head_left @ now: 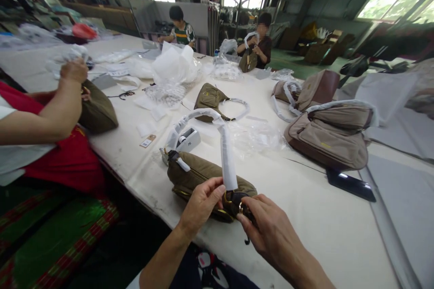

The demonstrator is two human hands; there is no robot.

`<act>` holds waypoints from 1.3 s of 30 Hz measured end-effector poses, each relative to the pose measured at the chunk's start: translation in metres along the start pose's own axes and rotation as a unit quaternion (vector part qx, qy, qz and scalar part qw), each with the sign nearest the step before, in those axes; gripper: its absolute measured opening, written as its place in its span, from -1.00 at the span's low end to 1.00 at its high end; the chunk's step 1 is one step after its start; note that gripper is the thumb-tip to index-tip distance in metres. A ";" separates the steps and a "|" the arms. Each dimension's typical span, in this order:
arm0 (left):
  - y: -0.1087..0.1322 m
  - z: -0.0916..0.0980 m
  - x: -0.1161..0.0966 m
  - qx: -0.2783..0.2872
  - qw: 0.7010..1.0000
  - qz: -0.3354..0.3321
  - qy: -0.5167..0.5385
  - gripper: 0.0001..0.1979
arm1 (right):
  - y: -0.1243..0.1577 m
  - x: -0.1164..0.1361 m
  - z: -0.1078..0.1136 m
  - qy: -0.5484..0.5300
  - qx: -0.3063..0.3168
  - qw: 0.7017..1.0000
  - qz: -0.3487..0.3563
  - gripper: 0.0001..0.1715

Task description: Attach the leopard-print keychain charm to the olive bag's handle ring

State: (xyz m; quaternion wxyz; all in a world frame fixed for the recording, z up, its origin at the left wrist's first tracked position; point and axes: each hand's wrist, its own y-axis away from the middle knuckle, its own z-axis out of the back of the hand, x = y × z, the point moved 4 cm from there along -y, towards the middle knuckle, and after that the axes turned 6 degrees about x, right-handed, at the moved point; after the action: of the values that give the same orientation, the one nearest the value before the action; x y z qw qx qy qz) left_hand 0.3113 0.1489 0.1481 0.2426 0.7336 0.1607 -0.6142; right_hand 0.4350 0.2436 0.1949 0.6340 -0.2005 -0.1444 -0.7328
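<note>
An olive-green handbag (200,169) lies on the table in front of me, its strap (228,153) wrapped in white paper and arching up over it. At the strap's near end, my left hand (203,198) is closed, thumb and fingers pinching the wrapped strap close to its gold ring. My right hand (267,221) is closed on the dark strap tab at the bag's right end, beside a gold metal piece. A small dark hooked end hangs below that hand. Just behind the bag stands a grey tape dispenser (189,140).
Another olive bag (208,99) lies farther back. Taupe bags (328,137) and a dark phone (351,185) are at right. Clear plastic (257,135), white tissue (176,65) and a tag (148,140) lie about. A co-worker's arm (50,113) is at left; two people sit across.
</note>
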 end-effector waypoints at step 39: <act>-0.041 -0.046 -0.009 0.101 0.983 0.049 0.145 -0.71 | 0.039 -0.040 0.004 -0.305 0.047 0.940 -0.146 -0.59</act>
State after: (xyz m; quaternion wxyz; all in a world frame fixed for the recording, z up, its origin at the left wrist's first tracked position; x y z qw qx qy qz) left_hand 0.3256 0.2088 0.1559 0.1711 0.8426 0.0949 -0.5018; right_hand 0.4790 0.2744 0.1773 0.4542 -0.3608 -0.3924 -0.7138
